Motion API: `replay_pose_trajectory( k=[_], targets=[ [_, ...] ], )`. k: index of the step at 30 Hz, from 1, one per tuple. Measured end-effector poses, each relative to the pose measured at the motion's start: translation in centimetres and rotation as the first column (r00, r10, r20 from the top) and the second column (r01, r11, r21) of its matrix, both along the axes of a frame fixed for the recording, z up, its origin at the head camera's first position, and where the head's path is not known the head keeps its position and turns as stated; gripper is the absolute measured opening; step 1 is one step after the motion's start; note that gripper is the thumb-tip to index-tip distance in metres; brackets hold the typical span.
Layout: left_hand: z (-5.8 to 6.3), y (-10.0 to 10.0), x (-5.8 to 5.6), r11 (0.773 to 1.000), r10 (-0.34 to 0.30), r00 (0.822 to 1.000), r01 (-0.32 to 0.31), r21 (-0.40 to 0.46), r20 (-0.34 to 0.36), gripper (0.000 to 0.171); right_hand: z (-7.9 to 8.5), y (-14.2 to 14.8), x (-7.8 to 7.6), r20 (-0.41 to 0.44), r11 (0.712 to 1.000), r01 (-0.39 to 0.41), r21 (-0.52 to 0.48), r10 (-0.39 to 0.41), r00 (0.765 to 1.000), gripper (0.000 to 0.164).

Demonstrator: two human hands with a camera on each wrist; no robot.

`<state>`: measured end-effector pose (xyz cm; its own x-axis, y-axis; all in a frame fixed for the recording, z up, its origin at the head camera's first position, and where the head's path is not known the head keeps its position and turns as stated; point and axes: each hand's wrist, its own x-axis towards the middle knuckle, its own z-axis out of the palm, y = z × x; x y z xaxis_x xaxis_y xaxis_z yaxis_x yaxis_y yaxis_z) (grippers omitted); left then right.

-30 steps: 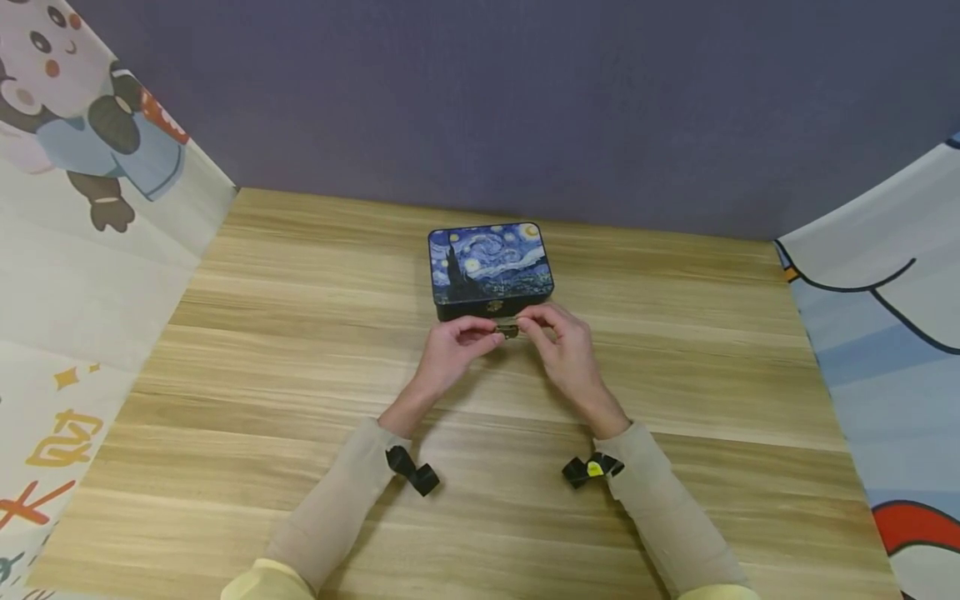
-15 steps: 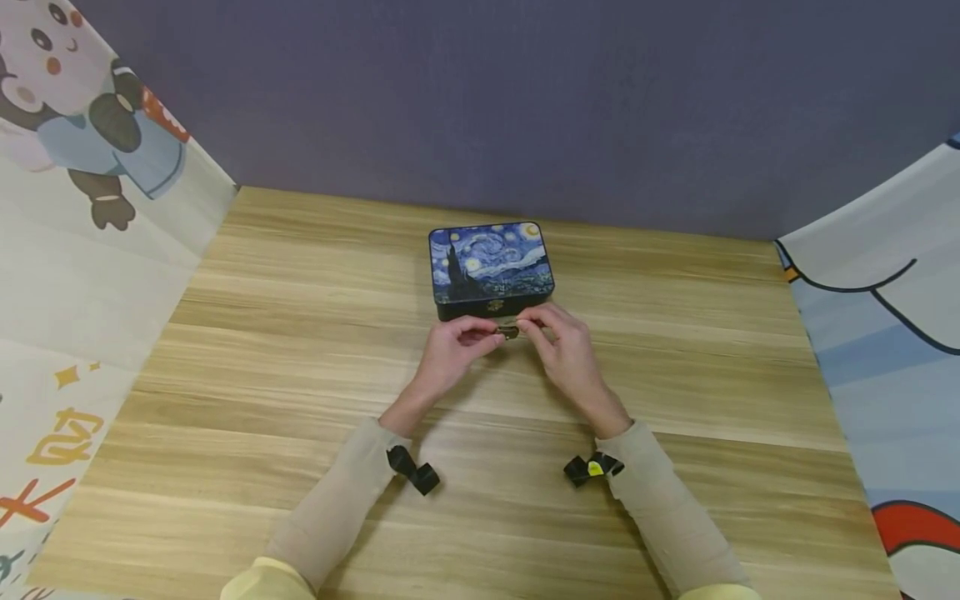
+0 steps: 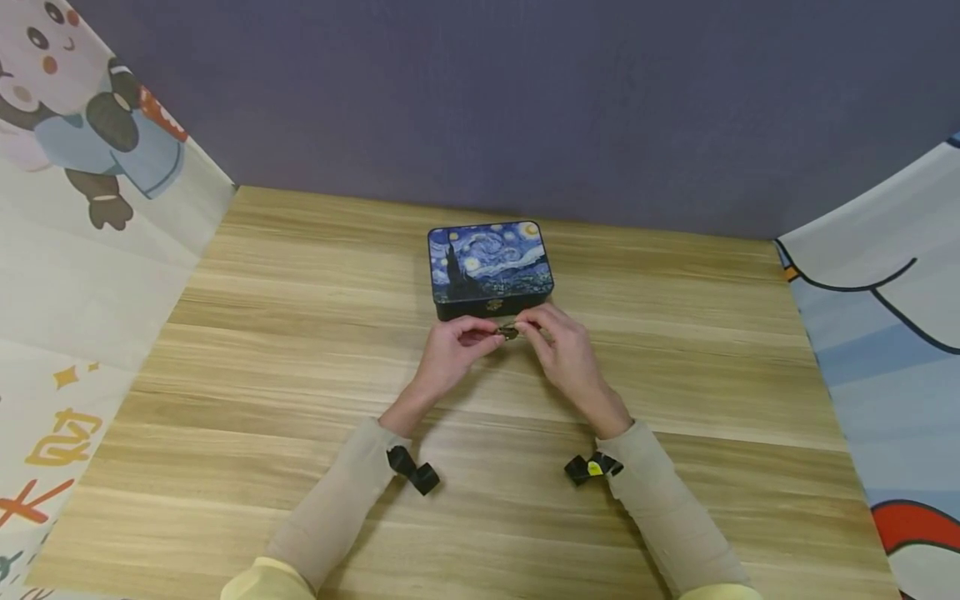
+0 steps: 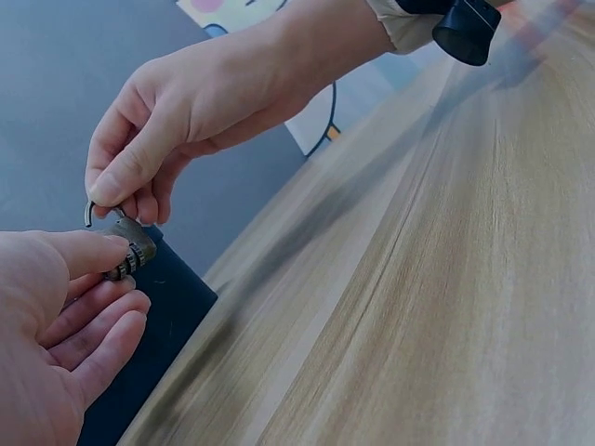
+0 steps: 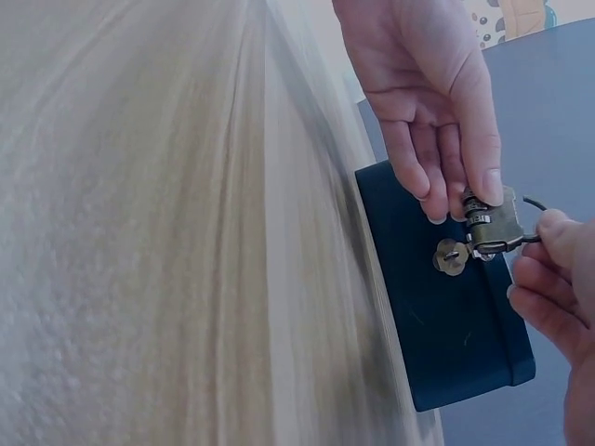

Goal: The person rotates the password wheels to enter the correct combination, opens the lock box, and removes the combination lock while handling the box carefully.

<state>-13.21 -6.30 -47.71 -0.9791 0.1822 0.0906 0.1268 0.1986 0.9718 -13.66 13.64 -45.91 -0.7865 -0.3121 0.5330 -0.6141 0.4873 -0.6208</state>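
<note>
A small bronze combination padlock (image 5: 502, 225) with number dials is held between both hands, just in front of a tin box (image 3: 491, 262) with a starry-night painting on its lid. My left hand (image 3: 447, 354) pinches the padlock's body between thumb and fingers. The thumb and forefinger of my right hand (image 3: 564, 350) pinch its curved shackle (image 4: 90, 216), one end of which stands out free of the body in the left wrist view. On the box's dark front, a brass clasp (image 5: 451, 258) sits close by the padlock. The lid is down.
The box stands on a wood-grain table (image 3: 675, 358) towards the back. Behind it rises a dark blue-grey wall (image 3: 525, 100), and printed cartoon sheets flank the table on the left (image 3: 112, 275) and right (image 3: 877, 333). Black straps circle both sleeved wrists.
The padlock has turned slightly between the fingertips, so its shackle side shows at a different angle. Both hands and the box stay in nearly the same place.
</note>
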Motion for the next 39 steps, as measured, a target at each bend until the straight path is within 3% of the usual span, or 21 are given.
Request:
replay_pose_trajectory(
  k=[14, 39],
  targets=[
    [0.11, 0.07, 0.04, 0.999, -0.004, 0.999, 0.003, -0.037, -0.037, 0.017, 0.17, 0.04, 0.07, -0.053, 0.999, -0.009, 0.049, 0.011, 0.999, 0.008],
    [0.00, 0.23, -0.03, 0.995, 0.000, 0.998, -0.006, -0.099, -0.059, 0.016, 0.05, 0.08, 0.11, -0.070, 0.994, -0.018, 0.111, 0.026, 0.997, 0.008]
  ],
)
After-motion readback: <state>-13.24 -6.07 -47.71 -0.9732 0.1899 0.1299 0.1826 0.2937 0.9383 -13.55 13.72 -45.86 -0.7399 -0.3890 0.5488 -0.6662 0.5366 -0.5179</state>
